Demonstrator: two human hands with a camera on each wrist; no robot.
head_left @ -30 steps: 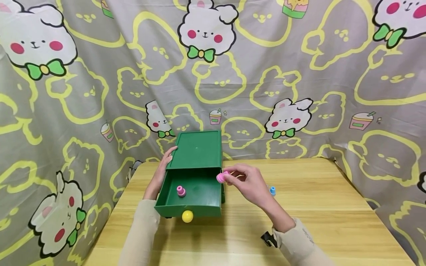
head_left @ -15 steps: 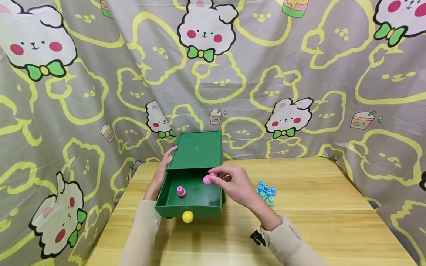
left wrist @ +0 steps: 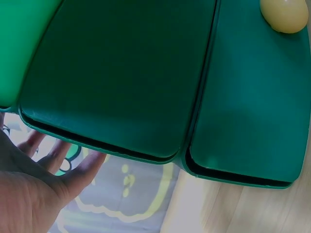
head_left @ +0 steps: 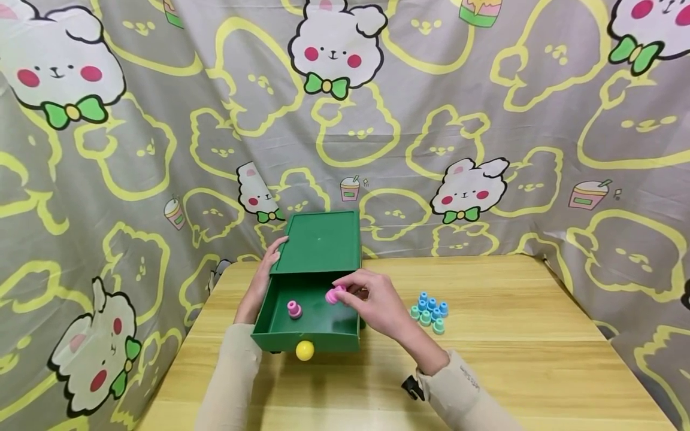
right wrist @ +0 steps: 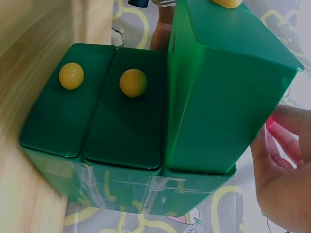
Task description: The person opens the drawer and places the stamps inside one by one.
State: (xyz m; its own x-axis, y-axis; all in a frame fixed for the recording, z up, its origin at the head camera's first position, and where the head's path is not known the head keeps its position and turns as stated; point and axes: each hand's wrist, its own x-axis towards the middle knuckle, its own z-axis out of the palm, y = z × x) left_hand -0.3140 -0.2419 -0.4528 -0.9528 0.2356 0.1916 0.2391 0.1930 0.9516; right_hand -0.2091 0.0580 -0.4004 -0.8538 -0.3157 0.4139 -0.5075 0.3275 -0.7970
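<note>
A green drawer cabinet [head_left: 318, 242] stands on the table with its top drawer [head_left: 277, 342] pulled out. Inside the drawer, toward its left, one small pink stepped peg [head_left: 293, 309] stands on the floor. My right hand [head_left: 377, 302] pinches more pink [head_left: 335, 293] above the drawer's right half, a peg of the same look partly hidden by the fingers. Against the cabinet's left side lies my left hand [head_left: 260, 281]. The left wrist view shows that hand [left wrist: 53, 179] with its fingers extended along the cabinet's side.
Several blue pegs [head_left: 431, 304] and light green pegs [head_left: 425, 318] stand grouped on the table right of the cabinet. Two shut drawers with yellow knobs [right wrist: 133, 83] sit below the top one. A patterned cloth [head_left: 345, 131] hangs behind and beside the table.
My right hand has moved left from the drawer's right edge to over its inside, carrying the pink peg. The grouped blue and green pegs came into sight. My left hand stays put.
</note>
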